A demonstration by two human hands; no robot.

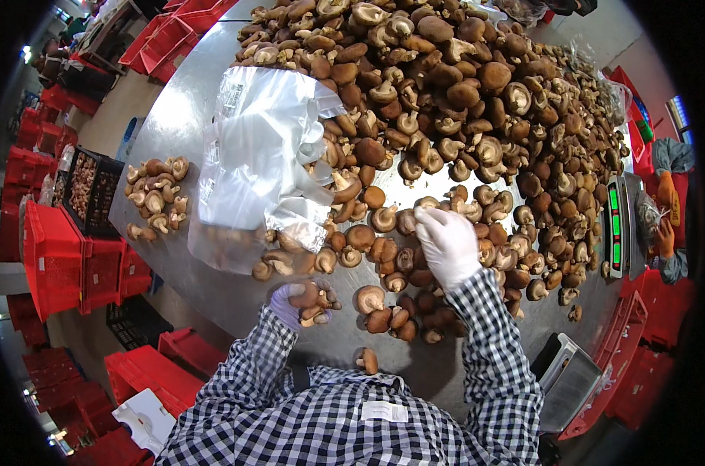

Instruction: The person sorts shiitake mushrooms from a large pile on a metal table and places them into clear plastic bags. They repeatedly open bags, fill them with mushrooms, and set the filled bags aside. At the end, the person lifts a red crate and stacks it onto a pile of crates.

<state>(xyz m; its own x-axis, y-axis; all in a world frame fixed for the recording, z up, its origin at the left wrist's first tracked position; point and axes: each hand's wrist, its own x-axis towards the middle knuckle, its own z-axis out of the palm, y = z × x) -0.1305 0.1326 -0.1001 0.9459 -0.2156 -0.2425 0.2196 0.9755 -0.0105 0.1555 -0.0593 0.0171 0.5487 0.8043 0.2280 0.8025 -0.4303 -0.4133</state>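
Shiitake mushrooms (495, 76) are heaped high over a metal table (213, 297), caps and stems mixed. My left hand (306, 302), in a thin purplish glove, holds several mushrooms (310, 298) just above the table's near part. Further right and forward, my right hand (448, 242), in a white glove, reaches into the loose mushrooms; its fingertips are at a cap by the heap's edge, and whether they grip it is unclear. Between the hands sits a small group of mushrooms (378, 320). Clear plastic bags (253, 151) lie flat beyond my left hand. One mushroom (367, 360) rests close to my body.
A small mushroom pile (157, 195) lies at the table's left. A scale (616, 224) with lit green displays stands at the right, near a co-worker's orange-gloved hands (667, 195). Red plastic crates (55, 256) and a black crate (93, 189) stand left; another scale (568, 378) is lower right.
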